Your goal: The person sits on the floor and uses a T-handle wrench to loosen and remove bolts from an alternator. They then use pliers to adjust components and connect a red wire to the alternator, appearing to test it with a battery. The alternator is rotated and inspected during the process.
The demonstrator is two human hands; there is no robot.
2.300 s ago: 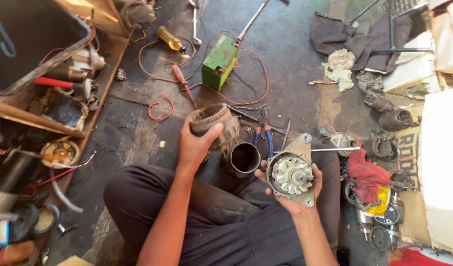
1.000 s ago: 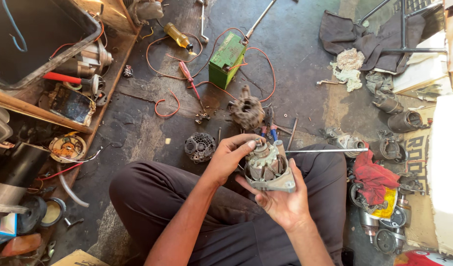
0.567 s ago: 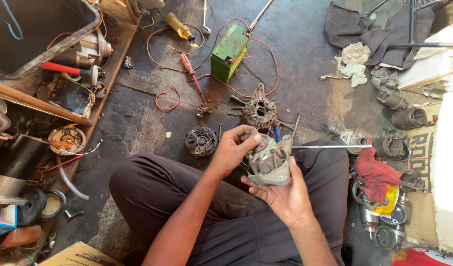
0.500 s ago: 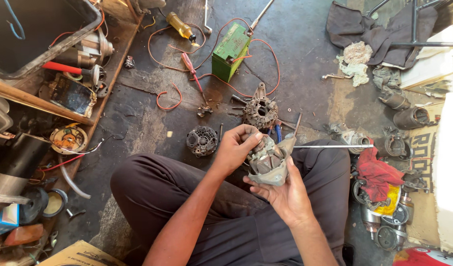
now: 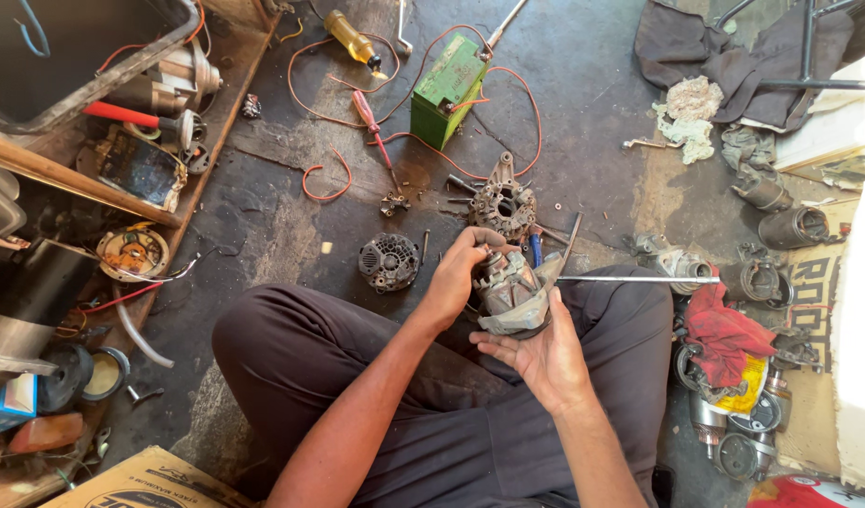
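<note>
I sit cross-legged on a dark, oily floor. My right hand (image 5: 538,356) cradles a grey alternator housing with its rotor (image 5: 510,293) from below, palm up, over my lap. My left hand (image 5: 458,273) grips the top left of the same part, fingers curled over its edge. Just beyond my hands, another alternator housing half (image 5: 503,203) lies on the floor. A round dark finned cover (image 5: 388,261) lies to the left of my left hand.
A green battery (image 5: 448,87) with red wires, a red screwdriver (image 5: 372,124) and a yellow bottle (image 5: 349,35) lie farther out. A thin metal rod (image 5: 635,278) crosses my right knee. A red rag (image 5: 724,331) and motor parts sit right; cluttered wooden shelves (image 5: 122,179) stand left.
My left hand has set down the ring-shaped part it held and come onto the housing in my right hand. That housing sits lower and tilted in my palm.
</note>
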